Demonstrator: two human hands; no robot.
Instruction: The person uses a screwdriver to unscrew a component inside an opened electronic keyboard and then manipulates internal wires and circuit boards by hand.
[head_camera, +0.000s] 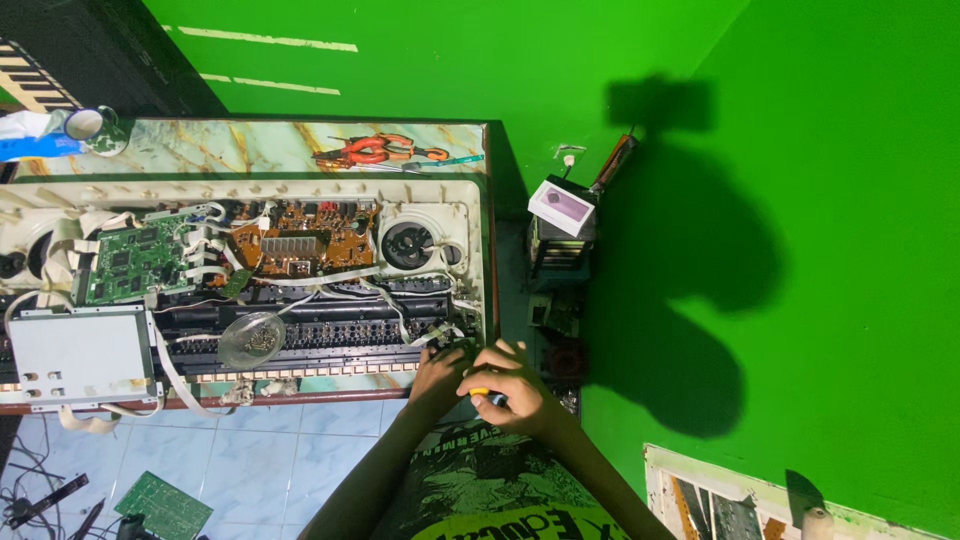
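Note:
An opened electronic keyboard (470, 215) lies on a marble-topped table, its cream casing showing the inner parts. My left hand (438, 372) rests on the dark key frame at the casing's near right corner, with its fingers curled and partly hidden. Right beside it, my right hand (510, 385) is closed around a small yellow-handled tool (480, 392), whose tip is hidden. Inside the casing sit a green circuit board (135, 262), a brown circuit board (305, 240), a round speaker (408, 245) and white ribbon cables.
A clear dish of screws (252, 338) and a grey metal plate (75, 355) lie on the keyboard. Orange-handled pliers (375, 150) and a mug (88, 125) sit on the marble table (230, 145). A small box (562, 207) tops a stack on the right. A green board (163, 507) lies on the tiled floor.

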